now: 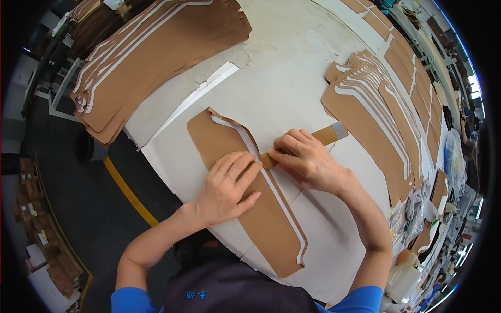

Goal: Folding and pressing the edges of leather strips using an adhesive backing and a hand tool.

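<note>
A long brown sheet piece (266, 229) lies slantwise on the pale table in front of me. Along its right side runs a white strip (285, 208), and a narrow brown edge borders the strip. My left hand (225, 183) rests flat across the piece, fingers stretched out and thumb apart, fingertips by the white strip. In my right hand (309, 163) is a flat tan tool with a grey end (326, 135). Its grey end points away to the upper right; the other end meets the piece's edge beside my left fingertips. My right fingers partly hide the tool.
A stack of brown pieces with white strips (167, 55) lies at the far left. More such pieces (365, 125) fan out at the right. A narrow white strip of material (193, 96) lies between. Plastic bags (412, 208) and a whitish container (404, 281) crowd the right edge.
</note>
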Available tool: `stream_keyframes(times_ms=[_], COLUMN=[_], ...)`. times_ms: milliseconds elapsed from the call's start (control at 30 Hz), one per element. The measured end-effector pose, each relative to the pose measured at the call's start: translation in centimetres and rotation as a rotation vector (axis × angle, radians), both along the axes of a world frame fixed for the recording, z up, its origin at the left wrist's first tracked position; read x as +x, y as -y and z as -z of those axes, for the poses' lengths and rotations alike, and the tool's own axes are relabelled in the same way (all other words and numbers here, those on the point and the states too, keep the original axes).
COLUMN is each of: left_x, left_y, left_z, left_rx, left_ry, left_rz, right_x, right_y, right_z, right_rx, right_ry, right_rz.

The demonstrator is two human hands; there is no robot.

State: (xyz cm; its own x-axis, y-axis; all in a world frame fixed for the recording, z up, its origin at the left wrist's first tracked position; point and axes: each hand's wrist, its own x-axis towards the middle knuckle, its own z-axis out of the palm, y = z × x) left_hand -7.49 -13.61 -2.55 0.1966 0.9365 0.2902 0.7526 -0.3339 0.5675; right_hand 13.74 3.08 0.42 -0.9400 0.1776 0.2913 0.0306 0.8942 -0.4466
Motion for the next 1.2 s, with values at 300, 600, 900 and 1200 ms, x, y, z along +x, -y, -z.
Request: stream_keyframes(times_ms=[300, 600, 900, 1200], left_x=[-2.4, -2.8, -1.4, -1.5], left_y=[-2.4, -3.0, 1.2, 1.0], left_z=[-0.5, 0.3, -0.3, -0.5], left_rx=[0.056, 0.112, 0.069, 0.024], left_ry=[-0.146, -0.095, -0.046, -0.195], left_rz=[-0.006, -0.07, -0.03, -0.063], right_x=[-2.8, -5.0, -1.8, -3.0], right_y=[-2.4, -4.1, 1.5, 0.1], right_z=[0.1, -0.1, -0.4, -0.4], right_rx=[-0.003, 0.01, -0.079, -0.059], right_ry=[0.036, -0.034, 0.016, 0.012], right_rz=[0.014, -0.015, 0.039, 0.024])
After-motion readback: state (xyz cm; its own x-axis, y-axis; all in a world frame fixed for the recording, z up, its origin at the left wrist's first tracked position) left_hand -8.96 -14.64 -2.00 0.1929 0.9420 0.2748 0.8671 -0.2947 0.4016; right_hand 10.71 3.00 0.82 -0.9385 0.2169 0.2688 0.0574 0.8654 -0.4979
